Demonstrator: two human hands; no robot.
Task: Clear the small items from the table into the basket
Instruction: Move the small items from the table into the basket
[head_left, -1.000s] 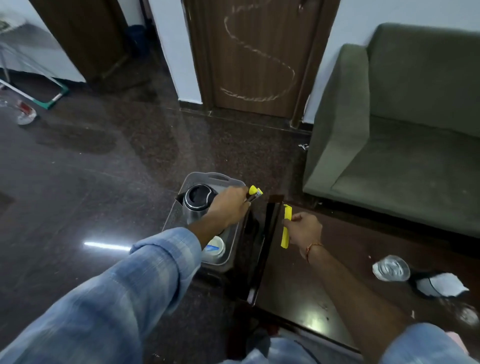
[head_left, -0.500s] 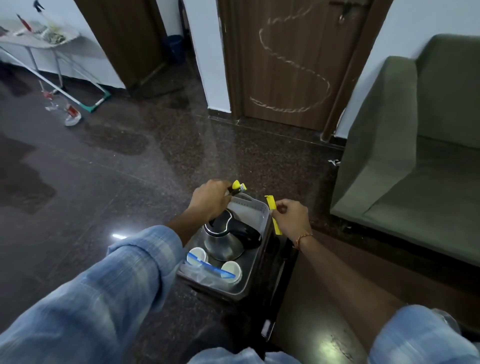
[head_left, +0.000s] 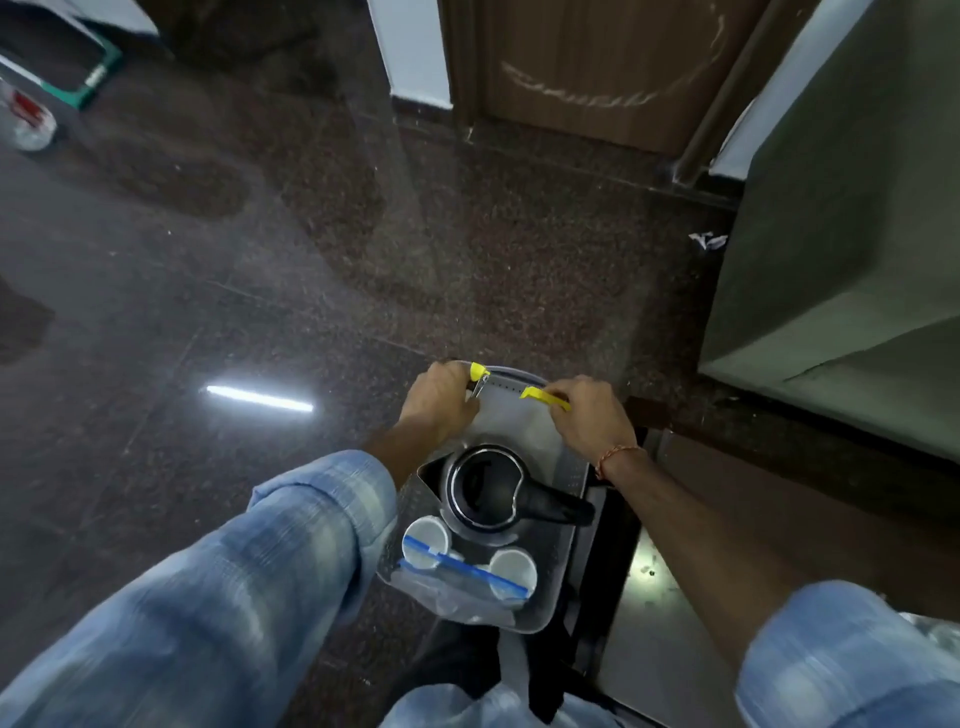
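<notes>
**Two yellow items held over the far end of the basket**

Holding both hands above the basket (head_left: 563, 592), I judge this to be the drop-off step. My left hand (head_left: 441, 402) has its fingers curled round a small tool with a yellow cap and a metal part (head_left: 479, 378), which pokes out past the knuckles over the basket's far rim. My right hand (head_left: 589, 415) pinches a flat yellow strip (head_left: 543, 397) between thumb and fingers, and the strip juts leftwards over the same end. Neither piece touches the basket floor as far as I can see.

The basket sits on the dark floor just beside the table (head_left: 670, 613), whose glossy edge shows at the lower right. Inside it already are a steel jug with a black handle (head_left: 491, 491), two white cups (head_left: 467, 553) and a clear zip bag with a blue seal (head_left: 462, 582). The far part of the basket floor is bare, and that is where both hands hover.

The next move, as I read it, calls for loosening both grips so the pieces fall into that bare patch, clear of the jug's mouth, then going back to the table.

As for writing, I can read none on the yellow pieces or the bag. The door (head_left: 597, 67) carries a chalk scribble, a loose curve and not letters.
</notes>
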